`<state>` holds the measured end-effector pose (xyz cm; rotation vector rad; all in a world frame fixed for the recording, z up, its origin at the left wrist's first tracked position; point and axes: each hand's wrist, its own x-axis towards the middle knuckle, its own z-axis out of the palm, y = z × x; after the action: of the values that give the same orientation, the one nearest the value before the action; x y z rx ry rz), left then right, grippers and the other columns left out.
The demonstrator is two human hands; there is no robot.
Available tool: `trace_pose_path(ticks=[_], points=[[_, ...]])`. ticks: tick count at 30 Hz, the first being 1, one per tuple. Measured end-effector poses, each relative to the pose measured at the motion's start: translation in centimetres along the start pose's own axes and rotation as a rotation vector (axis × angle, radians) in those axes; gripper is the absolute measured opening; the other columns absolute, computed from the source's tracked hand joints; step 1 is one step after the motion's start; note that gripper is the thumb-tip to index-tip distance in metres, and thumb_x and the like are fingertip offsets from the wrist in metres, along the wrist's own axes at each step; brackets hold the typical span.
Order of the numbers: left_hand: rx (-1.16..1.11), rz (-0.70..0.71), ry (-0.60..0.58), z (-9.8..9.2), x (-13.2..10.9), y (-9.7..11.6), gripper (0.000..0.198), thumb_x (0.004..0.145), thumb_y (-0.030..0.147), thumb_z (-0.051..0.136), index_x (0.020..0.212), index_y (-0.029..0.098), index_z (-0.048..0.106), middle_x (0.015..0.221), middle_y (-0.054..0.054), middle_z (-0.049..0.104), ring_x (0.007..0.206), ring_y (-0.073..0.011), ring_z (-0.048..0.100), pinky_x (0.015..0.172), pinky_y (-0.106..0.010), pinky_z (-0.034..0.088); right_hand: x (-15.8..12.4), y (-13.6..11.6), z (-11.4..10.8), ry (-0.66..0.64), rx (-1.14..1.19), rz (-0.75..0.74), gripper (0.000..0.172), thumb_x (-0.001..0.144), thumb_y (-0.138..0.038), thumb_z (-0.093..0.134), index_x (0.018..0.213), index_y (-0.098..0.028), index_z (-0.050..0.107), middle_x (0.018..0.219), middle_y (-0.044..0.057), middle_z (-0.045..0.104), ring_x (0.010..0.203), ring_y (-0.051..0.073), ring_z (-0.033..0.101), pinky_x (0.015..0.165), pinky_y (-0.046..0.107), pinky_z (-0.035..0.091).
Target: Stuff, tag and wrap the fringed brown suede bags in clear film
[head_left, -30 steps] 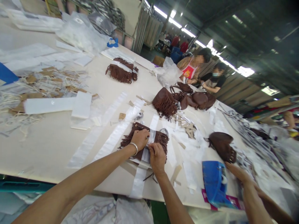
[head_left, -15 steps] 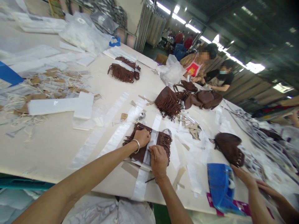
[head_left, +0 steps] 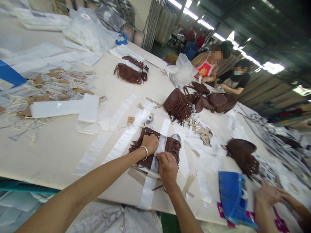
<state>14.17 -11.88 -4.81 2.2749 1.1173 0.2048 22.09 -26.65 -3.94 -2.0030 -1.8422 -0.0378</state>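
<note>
A brown fringed bag lies flat on the table near its front edge, with a white wrapping strip across its middle. My left hand, a bangle on its wrist, is curled and presses down on the bag's left half beside the strip. Closed on the strip at the bag's near edge, my right hand pinches it. The strip's tail runs toward me over the table edge.
More brown fringed bags lie beyond, at far centre and at right. Long white strips, card tags and string are scattered about. A neighbour's hands work by a blue box. Two people sit at the far side.
My hands stay on the bag and strip with only slight shifts. The neighbour's hands at lower right have drawn back from the brown bag toward the table's edge.
</note>
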Motion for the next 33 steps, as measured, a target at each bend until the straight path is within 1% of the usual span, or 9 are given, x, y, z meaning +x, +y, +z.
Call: trace_pose_path(ticks=[5, 10, 13, 15, 18, 20, 25, 29, 33], points=[[0.012, 0.023, 0.01, 0.3, 0.0, -0.1, 0.027, 0.09, 0.023, 0.046, 0.083, 0.013, 0.07, 0.097, -0.013, 0.069, 0.093, -0.0254, 0.066, 0.088, -0.038, 0.043, 0.0, 0.1, -0.5, -0.079, 0.0, -0.033, 0.019, 0.096, -0.015, 0.045, 0.096, -0.02, 0.064, 0.098, 0.006, 0.064, 0.098, 0.021, 0.053, 0.089, 0.036, 0.04], [0.032, 0.049, 0.013, 0.4, -0.1, -0.1, 0.026, 0.091, 0.023, 0.046, 0.084, 0.013, 0.069, 0.1, -0.014, 0.068, 0.096, -0.0265, 0.066, 0.09, -0.04, 0.043, 0.1, -0.2, -0.7, -0.141, -0.071, -0.062, 0.02, 0.093, -0.012, 0.048, 0.099, -0.02, 0.065, 0.098, 0.006, 0.064, 0.098, 0.021, 0.052, 0.089, 0.036, 0.04], [0.05, 0.059, -0.002, 0.3, -0.3, -0.1, 0.025, 0.093, 0.025, 0.048, 0.087, 0.012, 0.068, 0.102, -0.013, 0.067, 0.097, -0.025, 0.065, 0.091, -0.041, 0.043, 0.0, -0.8, -0.9, -0.179, -0.132, -0.091, 0.022, 0.09, -0.011, 0.051, 0.103, -0.021, 0.066, 0.099, 0.008, 0.064, 0.098, 0.023, 0.052, 0.091, 0.039, 0.04], [0.066, 0.063, -0.017, 0.3, -0.4, -0.1, 0.024, 0.094, 0.03, 0.051, 0.091, 0.012, 0.067, 0.103, -0.011, 0.067, 0.097, -0.0228, 0.064, 0.092, -0.042, 0.044, -0.3, -1.1, -1.1, -0.193, -0.167, -0.104, 0.025, 0.088, -0.011, 0.052, 0.106, -0.02, 0.066, 0.101, 0.009, 0.065, 0.1, 0.024, 0.052, 0.096, 0.042, 0.039], [0.087, 0.07, -0.036, 0.3, -0.6, -0.1, 0.025, 0.093, 0.036, 0.055, 0.096, 0.013, 0.064, 0.104, -0.007, 0.066, 0.1, -0.0208, 0.062, 0.094, -0.045, 0.046, -0.9, -1.4, -1.2, -0.182, -0.182, -0.111, 0.03, 0.088, -0.012, 0.051, 0.114, -0.02, 0.064, 0.11, 0.01, 0.066, 0.108, 0.025, 0.052, 0.105, 0.046, 0.033], [0.099, 0.073, -0.037, 0.3, -0.7, 0.0, 0.025, 0.093, 0.037, 0.057, 0.099, 0.013, 0.064, 0.105, -0.007, 0.065, 0.101, -0.0208, 0.061, 0.093, -0.045, 0.047, -1.3, -1.5, -1.2, -0.173, -0.175, -0.118, 0.033, 0.087, -0.013, 0.052, 0.118, -0.019, 0.062, 0.115, 0.01, 0.065, 0.112, 0.025, 0.051, 0.107, 0.047, 0.031], [0.109, 0.085, -0.01, 0.2, -1.2, 0.3, 0.025, 0.092, 0.036, 0.057, 0.102, 0.013, 0.063, 0.108, -0.007, 0.064, 0.102, -0.0212, 0.061, 0.093, -0.045, 0.048, -2.0, -1.1, -0.9, -0.142, -0.145, -0.119, 0.037, 0.087, -0.014, 0.052, 0.122, -0.019, 0.06, 0.12, 0.01, 0.064, 0.115, 0.025, 0.051, 0.107, 0.046, 0.034], [0.094, 0.097, 0.011, 0.4, -1.3, 0.3, 0.024, 0.093, 0.035, 0.056, 0.101, 0.013, 0.063, 0.108, -0.007, 0.064, 0.104, -0.0215, 0.06, 0.094, -0.046, 0.047, -2.4, -0.8, -0.5, -0.099, -0.116, -0.113, 0.038, 0.089, -0.013, 0.05, 0.125, -0.018, 0.059, 0.121, 0.011, 0.063, 0.117, 0.024, 0.05, 0.106, 0.044, 0.037], [0.076, 0.092, 0.016, 0.6, -1.2, 0.2, 0.024, 0.093, 0.035, 0.056, 0.099, 0.014, 0.063, 0.107, -0.006, 0.064, 0.104, -0.0214, 0.059, 0.096, -0.046, 0.045, -2.6, -0.8, -0.3, -0.078, -0.101, -0.114, 0.039, 0.088, -0.012, 0.05, 0.126, -0.019, 0.058, 0.122, 0.011, 0.062, 0.118, 0.024, 0.049, 0.106, 0.045, 0.038]])
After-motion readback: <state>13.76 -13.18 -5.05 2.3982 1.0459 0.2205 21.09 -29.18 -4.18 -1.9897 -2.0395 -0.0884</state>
